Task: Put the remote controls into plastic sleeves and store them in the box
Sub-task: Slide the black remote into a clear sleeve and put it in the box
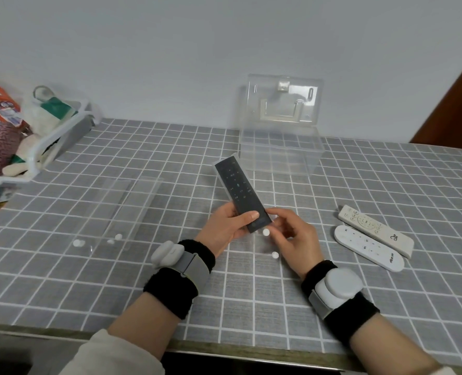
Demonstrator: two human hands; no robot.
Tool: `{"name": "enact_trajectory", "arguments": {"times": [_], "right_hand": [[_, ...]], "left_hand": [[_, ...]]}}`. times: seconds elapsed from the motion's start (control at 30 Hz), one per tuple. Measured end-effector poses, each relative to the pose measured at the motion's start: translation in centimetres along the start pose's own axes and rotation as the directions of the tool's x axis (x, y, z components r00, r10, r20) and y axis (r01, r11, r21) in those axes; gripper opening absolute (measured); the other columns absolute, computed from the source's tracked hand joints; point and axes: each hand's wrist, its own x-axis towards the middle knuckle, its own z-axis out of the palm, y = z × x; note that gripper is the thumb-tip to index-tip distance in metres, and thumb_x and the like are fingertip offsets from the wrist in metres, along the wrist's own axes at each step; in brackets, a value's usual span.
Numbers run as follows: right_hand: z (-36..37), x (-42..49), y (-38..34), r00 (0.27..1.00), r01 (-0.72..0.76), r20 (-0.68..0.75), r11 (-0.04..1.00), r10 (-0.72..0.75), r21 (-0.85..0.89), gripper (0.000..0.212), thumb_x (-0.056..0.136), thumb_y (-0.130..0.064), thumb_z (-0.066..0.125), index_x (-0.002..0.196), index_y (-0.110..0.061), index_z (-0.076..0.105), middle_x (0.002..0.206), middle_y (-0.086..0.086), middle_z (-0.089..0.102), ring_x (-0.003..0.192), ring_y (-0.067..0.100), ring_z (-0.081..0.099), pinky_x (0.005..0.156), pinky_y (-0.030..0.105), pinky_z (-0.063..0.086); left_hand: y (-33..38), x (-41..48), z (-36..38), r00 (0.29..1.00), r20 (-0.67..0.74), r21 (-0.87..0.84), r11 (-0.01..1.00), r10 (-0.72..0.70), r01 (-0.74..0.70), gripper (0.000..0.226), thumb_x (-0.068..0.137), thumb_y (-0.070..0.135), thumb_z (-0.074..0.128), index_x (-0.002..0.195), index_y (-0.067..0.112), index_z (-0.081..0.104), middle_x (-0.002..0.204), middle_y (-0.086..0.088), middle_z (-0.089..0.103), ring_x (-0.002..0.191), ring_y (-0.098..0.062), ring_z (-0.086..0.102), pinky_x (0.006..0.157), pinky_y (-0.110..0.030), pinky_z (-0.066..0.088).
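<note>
Head: black remote (238, 190), perhaps sleeved, in hands (228, 228) (292, 236)

Centre frame, the left hand (227, 228) grips a black remote (239, 193), tilted up and partly inside a clear sleeve (263, 240); the right hand (292, 236) pinches the sleeve's lower end. Behind stands a clear box (281, 152), lid (281, 100) upright. Two white remotes (374, 230) lie at right, spare sleeves (121, 209) at left, a basket (51, 142) upper left.
</note>
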Motion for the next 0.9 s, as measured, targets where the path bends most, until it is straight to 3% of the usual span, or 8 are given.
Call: {"name": "enact_trajectory", "arguments": {"times": [0.13,0.23,0.33,0.4,0.57,0.77,0.83,0.9], "right_hand": [[-0.04,0.17,-0.09,0.999,-0.043,-0.013,0.997,0.044,0.064,0.045,0.08,-0.005,0.065,0.104,-0.04,0.052,0.065,-0.007,0.061,0.059,0.015,0.059,0.059,0.012,0.048],[0.0,0.13,-0.29,0.997,-0.078,-0.001,0.991,0.078,0.111,0.045,0.08,-0.001,0.064,0.103,-0.038,0.053,0.064,-0.007,0.063,0.055,0.01,0.058,0.059,0.014,0.049],[-0.09,-0.03,-0.29,0.997,-0.076,0.041,0.992,0.072,0.104,0.032,0.08,-0.005,0.055,0.087,-0.035,0.062,0.078,-0.015,0.067,0.064,0.008,0.061,0.065,0.017,0.051],[-0.27,-0.16,-0.16,0.994,-0.055,0.102,0.996,0.048,0.064,0.039,0.076,0.001,0.045,0.087,-0.03,0.065,0.083,-0.016,0.068,0.068,0.009,0.063,0.067,0.02,0.051],[-0.19,-0.12,-0.7,0.987,-0.007,0.162,0.994,-0.011,0.108,0.022,0.077,-0.011,0.052,0.088,-0.016,0.069,0.089,0.007,0.07,0.073,0.017,0.064,0.07,0.021,0.053],[0.01,0.0,-0.57,0.987,-0.057,0.158,0.989,0.035,0.137,0.014,0.074,-0.029,0.067,0.086,-0.023,0.071,0.082,-0.001,0.072,0.065,0.017,0.066,0.063,0.02,0.053],[0.02,-0.01,-0.48,0.99,-0.064,0.136,0.985,0.042,0.158,0.017,0.075,-0.03,0.066,0.089,-0.021,0.072,0.084,-0.012,0.073,0.071,0.013,0.068,0.067,0.017,0.053],[-0.01,0.02,-0.44,0.995,-0.025,0.102,0.985,0.008,0.168,0.02,0.076,-0.025,0.065,0.092,-0.015,0.072,0.092,-0.009,0.072,0.081,0.009,0.068,0.074,0.015,0.051]], "left_hand": [[0.01,0.03,0.11,1.0,-0.015,-0.022,1.0,0.014,-0.014,0.025,0.089,0.006,0.056,0.114,0.009,0.056,0.103,-0.005,0.068,0.088,-0.015,0.068,0.074,-0.028,0.057],[0.19,0.3,-0.11,0.996,-0.091,-0.131,0.991,0.016,-0.028,0.021,0.091,0.006,0.051,0.112,0.008,0.056,0.1,-0.006,0.067,0.082,-0.013,0.068,0.065,-0.024,0.055],[0.3,0.58,-0.3,0.988,-0.153,-0.181,0.982,0.021,-0.048,0.022,0.092,0.005,0.049,0.113,0.005,0.054,0.096,-0.006,0.065,0.077,-0.011,0.067,0.06,-0.022,0.054],[0.22,0.68,-0.39,0.985,-0.172,-0.187,0.98,0.027,-0.06,0.02,0.092,0.005,0.049,0.11,0.005,0.056,0.093,-0.005,0.065,0.076,-0.011,0.067,0.059,-0.022,0.054],[0.21,0.87,-0.56,0.976,-0.211,-0.206,0.974,0.046,-0.091,0.022,0.09,0.005,0.051,0.111,0.004,0.056,0.093,-0.006,0.065,0.078,-0.012,0.066,0.061,-0.022,0.055],[-0.01,0.72,-0.55,0.982,-0.175,-0.11,0.99,0.068,-0.089,0.017,0.089,0.007,0.054,0.105,0.008,0.061,0.095,-0.005,0.067,0.087,-0.017,0.065,0.075,-0.03,0.056],[-0.01,0.67,-0.5,0.984,-0.162,-0.105,0.99,0.076,-0.094,0.015,0.089,0.006,0.054,0.102,0.009,0.062,0.094,-0.005,0.069,0.086,-0.017,0.066,0.078,-0.033,0.056],[0.08,0.62,-0.41,0.987,-0.14,-0.103,0.991,0.073,-0.088,0.014,0.089,0.006,0.053,0.1,0.009,0.063,0.092,-0.005,0.07,0.083,-0.016,0.068,0.073,-0.032,0.058]]}}
